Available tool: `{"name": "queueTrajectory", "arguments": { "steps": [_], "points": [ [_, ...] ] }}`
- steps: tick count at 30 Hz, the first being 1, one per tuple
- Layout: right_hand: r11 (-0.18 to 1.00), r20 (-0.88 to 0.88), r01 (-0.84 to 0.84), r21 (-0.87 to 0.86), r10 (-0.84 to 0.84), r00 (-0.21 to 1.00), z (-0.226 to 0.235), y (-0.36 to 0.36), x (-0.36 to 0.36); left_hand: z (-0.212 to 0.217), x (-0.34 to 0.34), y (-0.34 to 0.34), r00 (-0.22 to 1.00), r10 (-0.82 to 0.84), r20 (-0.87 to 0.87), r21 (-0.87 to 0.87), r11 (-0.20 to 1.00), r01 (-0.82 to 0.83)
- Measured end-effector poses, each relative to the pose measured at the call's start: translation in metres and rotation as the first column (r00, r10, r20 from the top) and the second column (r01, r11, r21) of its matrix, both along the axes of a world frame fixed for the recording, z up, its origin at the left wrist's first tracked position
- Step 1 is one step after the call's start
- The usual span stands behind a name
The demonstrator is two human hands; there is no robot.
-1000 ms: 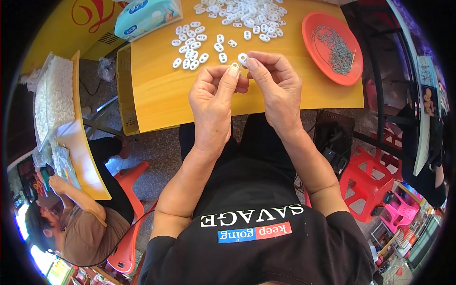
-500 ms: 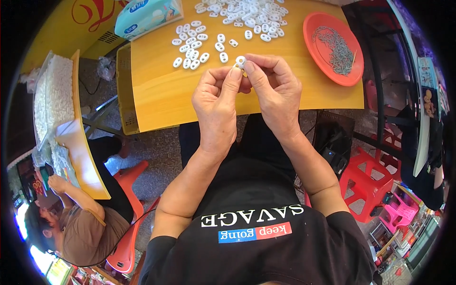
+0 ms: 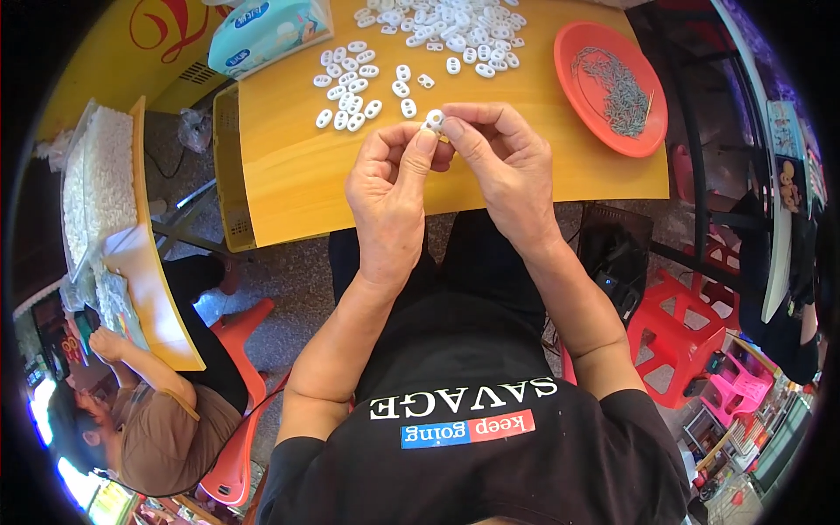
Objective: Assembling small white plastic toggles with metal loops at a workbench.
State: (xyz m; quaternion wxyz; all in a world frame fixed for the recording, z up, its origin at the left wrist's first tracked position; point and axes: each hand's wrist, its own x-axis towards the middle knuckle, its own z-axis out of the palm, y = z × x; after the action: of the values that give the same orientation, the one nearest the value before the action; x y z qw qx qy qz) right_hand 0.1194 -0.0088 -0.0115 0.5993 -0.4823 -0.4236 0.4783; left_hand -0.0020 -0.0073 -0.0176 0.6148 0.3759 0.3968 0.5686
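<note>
Both hands raised together over the near edge of the yellow desk [image 3: 297, 184]. Left hand [image 3: 391, 188] and right hand [image 3: 507, 166] meet at the fingertips, each pinching the same small white plastic piece [image 3: 434, 120] between thumb and forefinger; the piece sits just above the desk surface, between the two hands. Farther back on the desk, a loose scatter of like white pieces [image 3: 350, 92], and a denser heap [image 3: 446, 26] near the far edge. Orange plate [image 3: 577, 61] to the right, holding a pile of thin grey metal bits [image 3: 617, 87]. Pale blue tissue pack [image 3: 262, 31] at far left corner. Another person [image 3: 149, 420] sits lower left at a separate desk.
</note>
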Motion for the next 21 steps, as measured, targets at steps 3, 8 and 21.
{"name": "queueTrajectory", "arguments": {
  "steps": [3, 8, 21],
  "points": [
    [1.000, -0.043, -0.007, -0.002, 0.007, 0.999, 0.0048, 0.0006, 0.0015, 0.0066, 0.0000, 0.0005, 0.999, -0.004, -0.031, 0.027, 1.000, 0.005],
    [0.999, -0.101, -0.034, -0.009, 0.033, 0.994, 0.0043, -0.0006, 0.0018, 0.0066, -0.0026, -0.0010, 0.997, -0.002, -0.081, 0.039, 0.999, 0.005],
    [0.999, 0.051, 0.002, 0.041, -0.004, 0.999, 0.0005, -0.0035, -0.0013, 0.0071, -0.0025, -0.0037, 1.000, -0.008, 0.016, -0.024, 1.000, 0.008]
  ]
}}
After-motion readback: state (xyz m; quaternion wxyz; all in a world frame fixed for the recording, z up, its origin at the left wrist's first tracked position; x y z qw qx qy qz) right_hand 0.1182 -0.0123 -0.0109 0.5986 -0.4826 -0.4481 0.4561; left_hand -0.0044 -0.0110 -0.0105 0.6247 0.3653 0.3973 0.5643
